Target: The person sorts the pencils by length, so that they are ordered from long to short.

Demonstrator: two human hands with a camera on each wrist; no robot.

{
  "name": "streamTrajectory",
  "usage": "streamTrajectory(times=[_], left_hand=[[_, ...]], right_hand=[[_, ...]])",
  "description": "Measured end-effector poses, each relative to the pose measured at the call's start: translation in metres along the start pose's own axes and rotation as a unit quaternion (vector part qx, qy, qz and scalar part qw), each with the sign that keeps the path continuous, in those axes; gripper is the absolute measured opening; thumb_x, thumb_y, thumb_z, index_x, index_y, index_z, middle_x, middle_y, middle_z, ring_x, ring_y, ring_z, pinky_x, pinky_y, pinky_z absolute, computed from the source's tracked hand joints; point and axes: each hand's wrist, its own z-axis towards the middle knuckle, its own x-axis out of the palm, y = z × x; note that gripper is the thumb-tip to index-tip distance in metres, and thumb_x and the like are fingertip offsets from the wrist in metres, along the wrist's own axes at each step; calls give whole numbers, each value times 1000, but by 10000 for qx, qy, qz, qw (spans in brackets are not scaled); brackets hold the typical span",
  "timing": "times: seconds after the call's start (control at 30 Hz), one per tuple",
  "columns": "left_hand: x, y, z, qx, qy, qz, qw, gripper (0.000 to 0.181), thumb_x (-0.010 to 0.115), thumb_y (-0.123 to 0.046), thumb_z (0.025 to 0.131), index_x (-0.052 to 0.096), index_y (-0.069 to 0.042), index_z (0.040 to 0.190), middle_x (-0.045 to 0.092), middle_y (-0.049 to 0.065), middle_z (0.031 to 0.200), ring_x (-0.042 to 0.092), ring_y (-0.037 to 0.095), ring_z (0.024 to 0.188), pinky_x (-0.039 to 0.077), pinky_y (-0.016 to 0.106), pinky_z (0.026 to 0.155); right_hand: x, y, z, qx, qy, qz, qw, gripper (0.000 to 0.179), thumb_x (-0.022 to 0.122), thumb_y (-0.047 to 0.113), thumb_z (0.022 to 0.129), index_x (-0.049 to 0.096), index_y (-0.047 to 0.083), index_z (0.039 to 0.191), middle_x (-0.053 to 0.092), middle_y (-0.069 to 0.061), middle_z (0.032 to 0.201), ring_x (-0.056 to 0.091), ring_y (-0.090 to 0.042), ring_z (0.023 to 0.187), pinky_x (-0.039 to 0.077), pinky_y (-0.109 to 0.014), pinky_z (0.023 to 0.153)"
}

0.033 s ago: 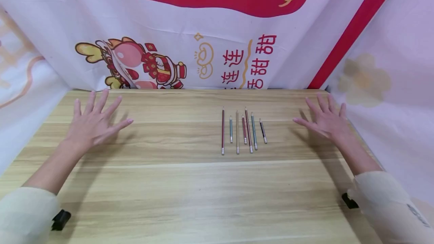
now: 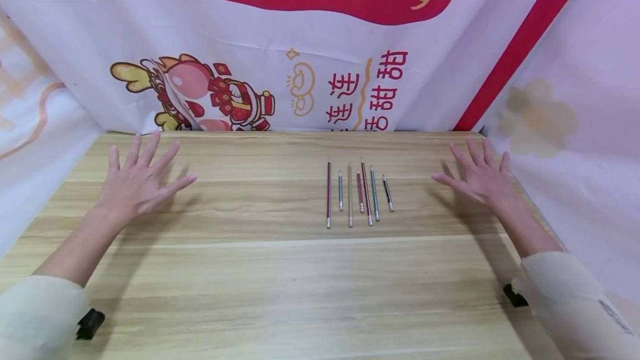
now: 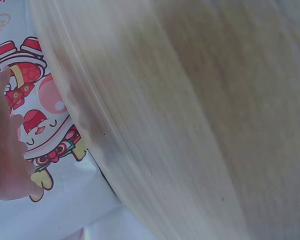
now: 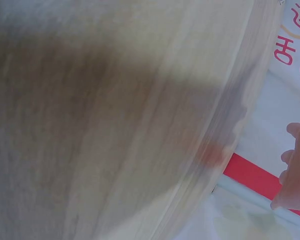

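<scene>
Several pencils with whitish eraser ends lie in a loose row on the table, tips toward the back. From left to right in the head view: a long dark red pencil (image 2: 328,196), a short teal one, a long tan pencil (image 2: 350,196), a short red one, another long dark red one, a teal pencil (image 2: 375,196) and a short dark pencil (image 2: 388,193). My left hand (image 2: 132,182), fingers spread, is above the table's left side, far from the pencils. On the right, my right hand (image 2: 482,176) spreads its fingers too, nearer the short dark pencil. Both hold nothing.
The light wood table (image 2: 290,293) ends at a printed white and red cloth (image 2: 240,32) hanging behind it. More cloth hangs along the left and right sides. A black piece (image 2: 90,324) shows beneath the left sleeve, with another (image 2: 515,296) by the right sleeve.
</scene>
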Motion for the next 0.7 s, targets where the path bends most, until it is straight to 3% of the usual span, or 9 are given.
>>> streamTrajectory(times=[0.4,0.7], left_hand=[[1,-7,0,1,77,-98,9999,91,40,-73,99,16,-17,167,-9,23,170,-9,54,153,-15,81,115],[1,-16,7,41,238,-195,9995,93,40,-74,99,19,-14,166,-8,25,170,-10,55,152,-15,82,113]], right_hand=[[2,15,3,-63,62,41,10000,100,41,79,95,13,15,167,-5,-25,171,-19,-49,153,-17,-81,114],[1,25,4,-109,-66,44,9999,100,41,79,95,20,12,166,1,-26,170,-10,-51,154,-12,-83,115]])
